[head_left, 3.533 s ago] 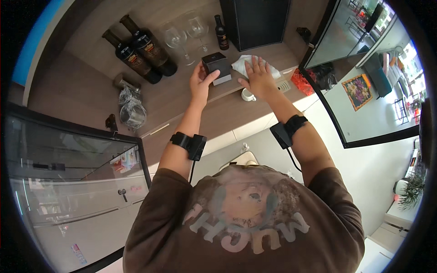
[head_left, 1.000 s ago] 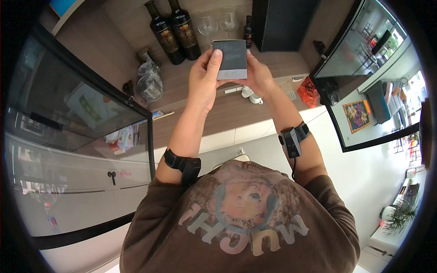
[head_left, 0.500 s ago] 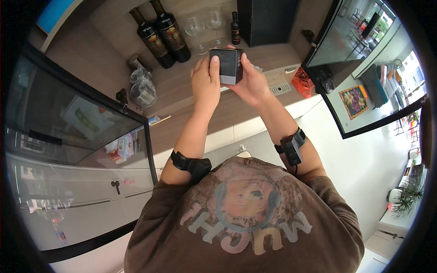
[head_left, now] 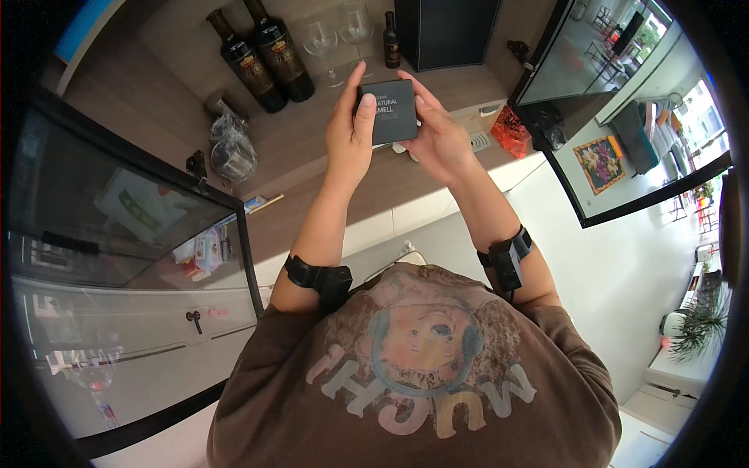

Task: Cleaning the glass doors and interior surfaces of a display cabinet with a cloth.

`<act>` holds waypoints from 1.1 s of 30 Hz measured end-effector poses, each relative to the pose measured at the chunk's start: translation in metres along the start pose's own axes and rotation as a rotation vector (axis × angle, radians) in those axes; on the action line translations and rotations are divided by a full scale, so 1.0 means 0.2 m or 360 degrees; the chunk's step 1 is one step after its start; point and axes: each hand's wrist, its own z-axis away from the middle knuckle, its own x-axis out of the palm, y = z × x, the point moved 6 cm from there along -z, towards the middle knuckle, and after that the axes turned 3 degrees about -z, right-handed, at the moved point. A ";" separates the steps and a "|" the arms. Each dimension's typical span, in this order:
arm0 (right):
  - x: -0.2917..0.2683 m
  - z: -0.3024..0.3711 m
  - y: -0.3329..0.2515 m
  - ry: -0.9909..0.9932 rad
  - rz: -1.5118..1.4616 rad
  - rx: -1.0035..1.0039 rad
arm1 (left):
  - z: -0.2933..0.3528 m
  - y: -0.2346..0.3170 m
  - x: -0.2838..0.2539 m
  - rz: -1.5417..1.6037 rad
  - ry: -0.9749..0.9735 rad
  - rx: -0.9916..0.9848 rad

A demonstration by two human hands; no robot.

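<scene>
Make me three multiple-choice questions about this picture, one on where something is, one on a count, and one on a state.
1. Where is the dark box?
A. held up between both hands
B. lying flat on the counter
C. inside the glass cabinet

2. How many big wine bottles stand at the back of the counter?
A. none
B. two
C. five

3. How do the wine glasses stand?
A. upright
B. tipped on their sides
C. stacked in each other

Answers:
1. A: the left hand and right hand grip the box above the counter.
2. B: two big bottles stand side by side; a small bottle stands apart.
3. A: both glasses stand on their feet.
</scene>
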 end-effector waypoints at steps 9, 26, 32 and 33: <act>-0.03 0.02 -0.04 0.0034 0.0137 -0.0092 | 0.04 -0.03 0.12 0.1413 -0.0287 -0.0546; 0.10 0.06 -0.05 -0.0220 0.0217 -0.0112 | 0.01 -0.11 0.07 0.1451 -0.0101 -0.0641; 0.08 0.05 -0.05 -0.0233 0.0239 -0.0142 | 0.01 -0.11 0.08 0.1485 -0.0113 -0.0643; 0.08 0.05 -0.05 -0.0232 0.0240 -0.0138 | 0.01 -0.11 0.08 0.1502 -0.0119 -0.0640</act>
